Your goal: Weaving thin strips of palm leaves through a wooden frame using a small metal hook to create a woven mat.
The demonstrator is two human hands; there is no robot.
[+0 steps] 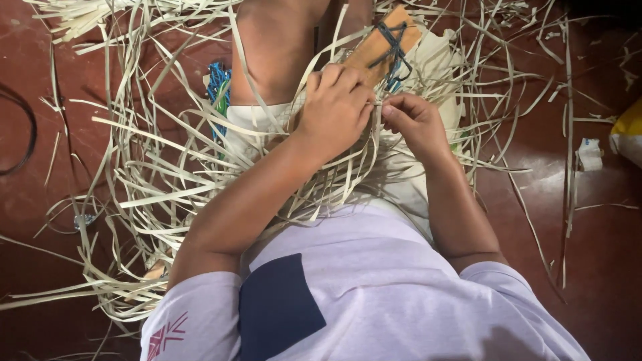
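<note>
Seated on a dark red floor, I look down over my white shirt at both hands. My left hand is curled over a bundle of pale flat straw strips, gripping them near a wooden block that carries a dark metal blade piece. Just to its right, my right hand pinches a thin straw strip with its fingertips. The two hands nearly touch above my lap. My bare knee lies behind them.
Loose straw strips sprawl across the floor on the left and at the top. A blue and green cord bundle lies beside the knee. A black cable curves at the far left. A yellow bag and white scrap sit at right.
</note>
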